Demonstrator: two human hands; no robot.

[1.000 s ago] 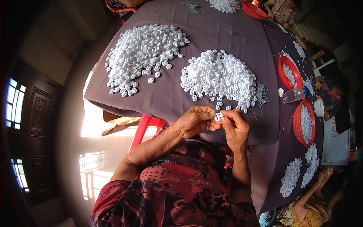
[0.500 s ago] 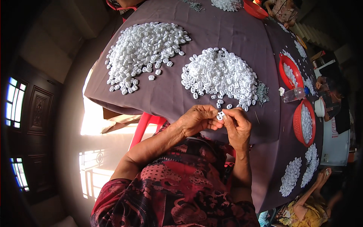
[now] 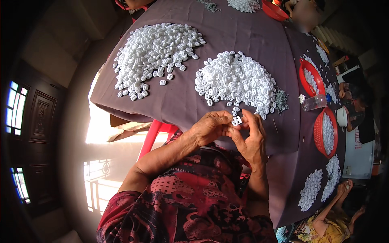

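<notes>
My left hand (image 3: 210,127) and my right hand (image 3: 251,137) meet at the near edge of a table under a purple-grey cloth (image 3: 170,105). Together their fingertips pinch a small white plastic piece (image 3: 236,120). Just beyond the hands lies a heap of the same white pieces (image 3: 237,81), with a few loose ones at its near edge. A second, wider heap of white pieces (image 3: 156,50) sits further left on the cloth.
A small pile of thin grey metal parts (image 3: 280,100) lies right of the near heap. Red baskets (image 3: 310,77) (image 3: 326,131) with white pieces and a clear plastic bottle (image 3: 314,102) stand at the right. Another person (image 3: 332,220) sits at lower right. A red stool (image 3: 156,131) is under the table.
The hands have stayed together at the table edge on the white piece, with only slight finger shifts. The heaps have not moved.
</notes>
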